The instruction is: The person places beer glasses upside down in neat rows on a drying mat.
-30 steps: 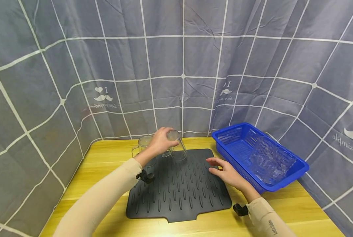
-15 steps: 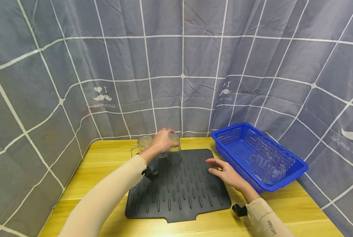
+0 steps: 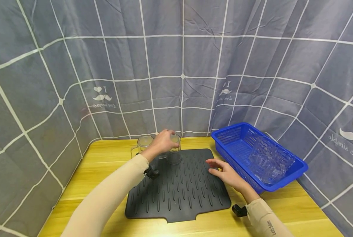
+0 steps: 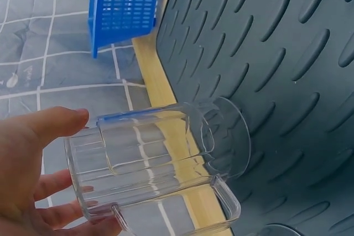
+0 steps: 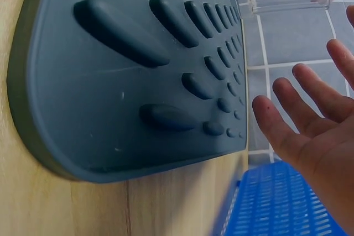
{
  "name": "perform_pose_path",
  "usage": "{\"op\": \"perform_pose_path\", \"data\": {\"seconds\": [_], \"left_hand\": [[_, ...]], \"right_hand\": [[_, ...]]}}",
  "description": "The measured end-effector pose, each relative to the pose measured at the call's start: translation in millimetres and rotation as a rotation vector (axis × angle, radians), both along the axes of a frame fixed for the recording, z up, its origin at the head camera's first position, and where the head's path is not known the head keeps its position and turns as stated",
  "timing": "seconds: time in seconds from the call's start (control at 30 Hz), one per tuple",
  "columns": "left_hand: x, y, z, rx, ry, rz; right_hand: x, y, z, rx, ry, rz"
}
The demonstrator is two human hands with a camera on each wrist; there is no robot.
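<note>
My left hand (image 3: 164, 141) grips a clear glass mug (image 3: 174, 158) by its upper end, thumb on one side and fingers on the other. In the left wrist view the mug (image 4: 149, 153) stands base-up with its rim at the black ridged mat (image 4: 276, 75), and its handle (image 4: 227, 200) points away from the thumb. A second glass mug (image 3: 145, 141) with a handle stands left of it, partly hidden by the left forearm. My right hand (image 3: 226, 172) hovers over the mat's right edge, fingers spread and holding nothing.
A blue perforated basket (image 3: 237, 148) sits at the right, with several clear glass pieces (image 3: 269, 161) heaped in its near end. The wooden table (image 3: 102, 161) carries the mat (image 3: 179, 197). A grey checked curtain (image 3: 164, 65) closes off the back and sides.
My left hand has brought the held mug slightly down and left, from tilted to upright on the mat. The right hand has stayed nearly still.
</note>
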State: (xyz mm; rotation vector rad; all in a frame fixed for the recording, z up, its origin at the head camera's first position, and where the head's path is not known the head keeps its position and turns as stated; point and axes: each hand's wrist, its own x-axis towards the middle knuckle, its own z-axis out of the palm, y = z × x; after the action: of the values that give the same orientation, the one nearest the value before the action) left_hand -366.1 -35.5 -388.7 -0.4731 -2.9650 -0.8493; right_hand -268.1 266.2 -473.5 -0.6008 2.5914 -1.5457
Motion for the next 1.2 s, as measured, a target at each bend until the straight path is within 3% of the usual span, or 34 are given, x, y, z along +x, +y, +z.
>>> {"op": "perform_pose_path", "data": {"seconds": [0.27,1.2], "left_hand": [[-0.3,2.2,-1.8,-0.036,-0.008,-0.018],[6.3,7.2,-3.2,-0.038,-0.007,-0.048]], "right_hand": [[2.8,0.2,-0.4,-0.005,-0.009,-0.002],[1.4,2.3,0.2,0.003,0.000,-0.009]]}}
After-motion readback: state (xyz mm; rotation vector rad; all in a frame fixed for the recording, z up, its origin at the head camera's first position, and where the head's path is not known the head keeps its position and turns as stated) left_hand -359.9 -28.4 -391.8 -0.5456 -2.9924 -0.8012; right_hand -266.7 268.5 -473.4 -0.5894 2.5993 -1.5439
